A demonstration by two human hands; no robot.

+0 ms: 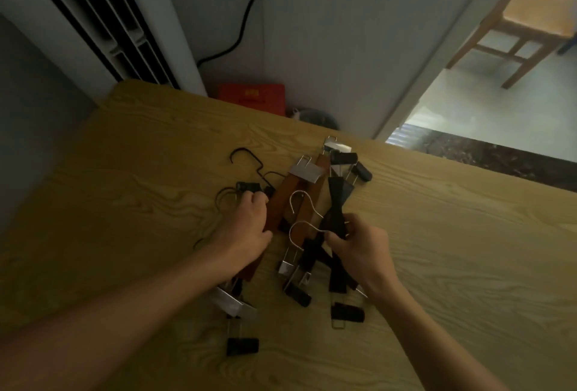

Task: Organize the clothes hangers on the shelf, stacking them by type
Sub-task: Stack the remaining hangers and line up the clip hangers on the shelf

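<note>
A tangled pile of clip hangers lies in the middle of the wooden table (437, 250). Brown wooden hangers (282, 200) with silver hooks and metal clips cross black hangers (337, 195) with black clips. Thin black wire hooks (242, 153) stick out at the pile's left. My left hand (246, 228) lies on the pile's left side, fingers curled round a black hanger by a black clip (248, 186). My right hand (359, 243) pinches the middle of a black hanger at the pile's right, beside a silver hook (304, 228).
A red box (253, 98) and a dark round object (315, 118) sit beyond the table's far edge by the wall. A white slatted unit (103, 22) stands at the back left, a black cable beside it. A wooden chair (524, 15) stands through the doorway at right.
</note>
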